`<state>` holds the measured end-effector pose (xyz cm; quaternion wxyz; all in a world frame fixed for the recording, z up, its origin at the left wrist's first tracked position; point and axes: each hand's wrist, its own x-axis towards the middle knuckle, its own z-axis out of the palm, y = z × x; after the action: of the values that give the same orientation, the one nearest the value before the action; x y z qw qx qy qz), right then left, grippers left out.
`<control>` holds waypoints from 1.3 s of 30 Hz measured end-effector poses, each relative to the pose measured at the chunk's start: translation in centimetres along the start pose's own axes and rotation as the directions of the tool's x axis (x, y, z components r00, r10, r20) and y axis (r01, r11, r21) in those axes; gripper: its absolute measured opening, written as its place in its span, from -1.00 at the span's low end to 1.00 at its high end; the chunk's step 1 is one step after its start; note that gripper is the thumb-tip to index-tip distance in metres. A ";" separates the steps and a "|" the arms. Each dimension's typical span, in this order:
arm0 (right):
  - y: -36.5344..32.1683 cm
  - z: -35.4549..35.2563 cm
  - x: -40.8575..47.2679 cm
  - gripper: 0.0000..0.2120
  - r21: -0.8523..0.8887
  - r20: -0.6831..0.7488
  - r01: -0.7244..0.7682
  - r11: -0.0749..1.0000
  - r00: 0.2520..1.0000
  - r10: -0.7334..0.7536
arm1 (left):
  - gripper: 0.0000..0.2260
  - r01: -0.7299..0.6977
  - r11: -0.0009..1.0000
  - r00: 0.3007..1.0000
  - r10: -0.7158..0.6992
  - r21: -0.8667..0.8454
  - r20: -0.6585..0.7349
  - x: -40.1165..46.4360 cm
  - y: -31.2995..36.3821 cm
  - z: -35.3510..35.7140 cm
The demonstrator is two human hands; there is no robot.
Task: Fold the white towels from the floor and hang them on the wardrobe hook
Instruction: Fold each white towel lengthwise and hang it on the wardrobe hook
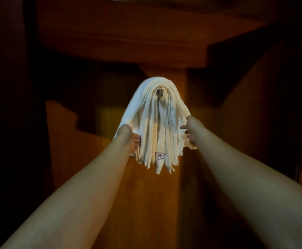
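Pretty much done by the looks: folded white towels point(157, 123) draped over wardrobe hook point(160, 92), left hand point(135, 141) pinching the near edge, right hand point(189, 131) loose-fingered alongside, only straightening left.

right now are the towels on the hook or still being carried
On the hook. The folded white towels drape over the metal hook on the wardrobe, layered edges hanging down both sides; both hands only touch their outer sides.

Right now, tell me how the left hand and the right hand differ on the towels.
The left hand pinches the towels' lower left edge beside a purple stitched mark; the right hand has its fingers spread loosely against the right edge. The left sits lower, the right higher. Both reach up to the stack draped over the hook.
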<state>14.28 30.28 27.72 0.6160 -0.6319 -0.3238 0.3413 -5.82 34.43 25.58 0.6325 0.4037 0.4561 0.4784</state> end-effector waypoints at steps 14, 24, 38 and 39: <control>14.5 -8.0 -12.1 -0.59 -0.675 0.205 0.275 0.684 0.961 -0.184 | -0.78 -0.371 0.422 0.901 0.378 0.827 0.211 -10.6 -14.5 -2.3; 33.6 -16.5 -25.5 -0.48 -0.797 0.045 0.011 0.604 0.998 0.042 | -0.53 -0.535 0.302 0.831 0.018 0.789 0.556 -16.7 -32.1 -3.9; 53.9 -24.4 -46.1 -0.53 -0.746 -0.275 -0.473 0.469 0.860 0.430 | -0.61 -0.653 0.222 0.540 -0.533 0.724 0.651 -27.0 -54.8 -7.2; 54.6 -25.3 -46.9 -0.52 -0.723 -0.300 -0.509 0.468 0.841 0.450 | -0.61 -0.661 0.210 0.530 -0.550 0.721 0.646 -27.8 -55.9 -6.2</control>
<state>8.54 -24.50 -25.14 0.1687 -0.9099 -0.2274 0.3031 -2.10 -4.21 -23.68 0.3309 0.8945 0.2543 -0.1604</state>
